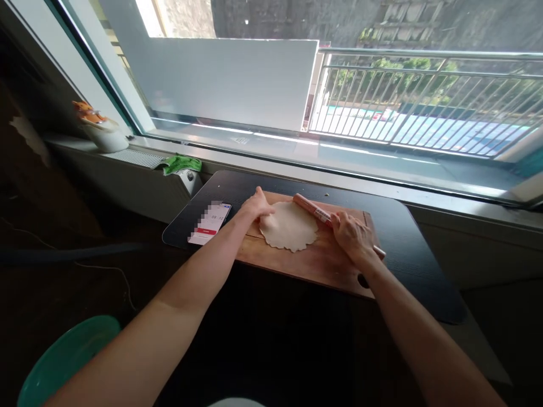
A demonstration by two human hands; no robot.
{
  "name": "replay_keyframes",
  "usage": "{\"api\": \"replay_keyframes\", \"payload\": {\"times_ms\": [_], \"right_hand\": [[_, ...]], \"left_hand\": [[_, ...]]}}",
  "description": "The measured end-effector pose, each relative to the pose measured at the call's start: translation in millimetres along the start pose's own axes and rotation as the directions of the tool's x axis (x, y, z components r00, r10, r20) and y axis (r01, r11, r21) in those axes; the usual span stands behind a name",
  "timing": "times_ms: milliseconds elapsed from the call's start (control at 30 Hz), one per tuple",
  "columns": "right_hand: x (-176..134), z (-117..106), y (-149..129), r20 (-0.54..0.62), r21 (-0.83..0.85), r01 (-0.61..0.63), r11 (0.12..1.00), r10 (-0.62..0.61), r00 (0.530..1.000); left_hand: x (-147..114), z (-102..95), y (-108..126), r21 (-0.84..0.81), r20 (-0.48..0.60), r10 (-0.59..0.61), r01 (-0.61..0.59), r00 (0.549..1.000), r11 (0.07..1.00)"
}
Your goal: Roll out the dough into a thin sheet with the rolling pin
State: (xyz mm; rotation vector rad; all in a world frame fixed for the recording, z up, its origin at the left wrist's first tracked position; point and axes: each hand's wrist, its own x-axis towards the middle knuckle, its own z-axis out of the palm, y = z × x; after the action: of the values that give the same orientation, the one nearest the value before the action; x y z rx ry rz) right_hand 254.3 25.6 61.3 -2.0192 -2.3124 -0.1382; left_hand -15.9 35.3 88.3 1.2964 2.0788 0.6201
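A thin, flat round of dough (291,229) with a ragged edge lies on a wooden cutting board (292,265). My left hand (257,206) rests at the dough's upper left edge. Its thumb touches the dough and stands apart from the finger stretched toward the window; the other fingers are mostly hidden. My right hand (351,232) is wrapped round a rolling pin (311,209) with a printed label. The pin lies slantwise along the right side of the dough, its near end poking out beyond my wrist.
A phone (212,220) showing a timer lies on the dark table (407,249), left of the board. A green cloth (182,164) and a white pot (106,135) sit on the ledge below the window. At lower left stands a green basin (70,350).
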Motion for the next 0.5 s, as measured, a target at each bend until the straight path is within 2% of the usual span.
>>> {"api": "replay_keyframes", "payload": {"times_ms": [133,200,233,300,367,400,433,500], "right_hand": [[-8,-4,21,-0.033,0.033,-0.095,0.995,0.096,0.995],[-12,-4,25,-0.040,0.051,-0.116,0.992,0.118,0.992],[-13,-4,25,-0.043,0.061,-0.118,0.991,0.120,0.992],[-14,-3,24,-0.045,0.078,-0.113,0.991,0.116,0.992],[-13,-2,24,-0.046,0.085,-0.116,0.990,0.120,0.992],[-13,-1,23,-0.048,0.085,-0.120,0.989,0.124,0.991],[-13,0,24,-0.049,0.082,-0.122,0.989,0.126,0.991],[-12,1,24,-0.060,0.074,-0.114,0.991,0.119,0.991]], "left_hand": [[-12,4.1,-7,-0.185,0.068,-0.042,0.054,0.997,0.981],[-23,11.5,-10,-0.281,0.121,-0.032,0.066,0.992,0.957],[-29,17.0,-12,-0.338,0.108,-0.032,0.067,0.994,0.939],[-44,32.3,-13,-0.493,-0.019,-0.072,0.053,0.997,0.868],[-60,50.7,-15,-0.649,-0.170,-0.150,0.004,0.974,0.761],[-69,59.4,-17,-0.695,-0.210,-0.163,-0.030,0.964,0.719],[-76,66.3,-19,-0.707,-0.231,-0.145,-0.063,0.962,0.705],[-86,72.5,-25,-0.630,-0.243,-0.033,-0.132,0.969,0.766]]}}
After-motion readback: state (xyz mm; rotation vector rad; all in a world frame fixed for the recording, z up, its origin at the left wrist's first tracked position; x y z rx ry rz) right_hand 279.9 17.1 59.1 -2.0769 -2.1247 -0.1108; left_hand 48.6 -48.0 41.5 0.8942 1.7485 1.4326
